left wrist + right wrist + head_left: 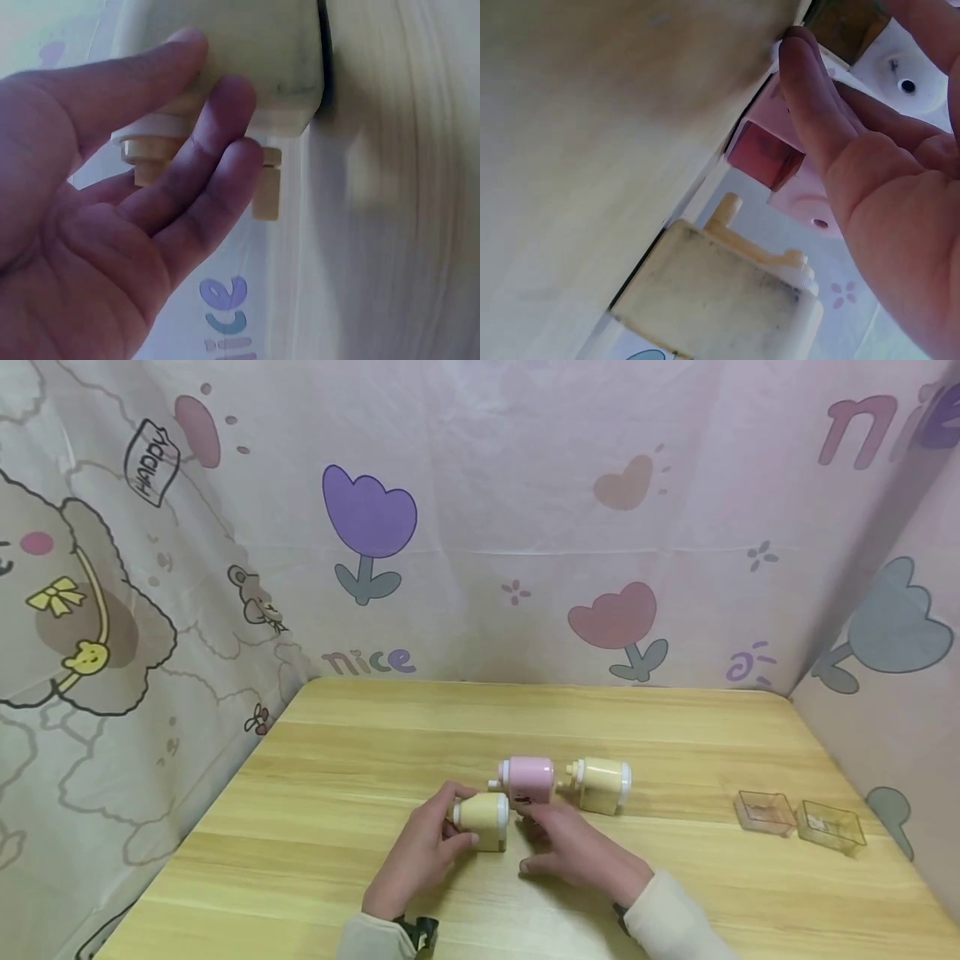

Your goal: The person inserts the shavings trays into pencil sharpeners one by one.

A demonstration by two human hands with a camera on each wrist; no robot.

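Note:
My left hand [422, 853] holds a yellow crank pencil sharpener [483, 821] by its crank end, thumb on the near side. Close up in the left wrist view, the thumb lies on the yellow body [270, 45], with fingers curled beside the yellow crank [266, 191]. My right hand [581, 850] is beside it, fingers loosely extended with nothing between them. Just beyond those fingertips stands a pink sharpener [531, 777]; whether they touch it I cannot tell. A reddish rectangle [765, 155], drawer or opening, shows in its face. Another yellow sharpener [602, 785] stands to its right.
Two small clear boxes, one pinkish [765, 812] and one yellowish [830, 827], sit near the right edge of the wooden table [360, 735]. Printed cloth [480, 527] hangs behind the table and along both sides.

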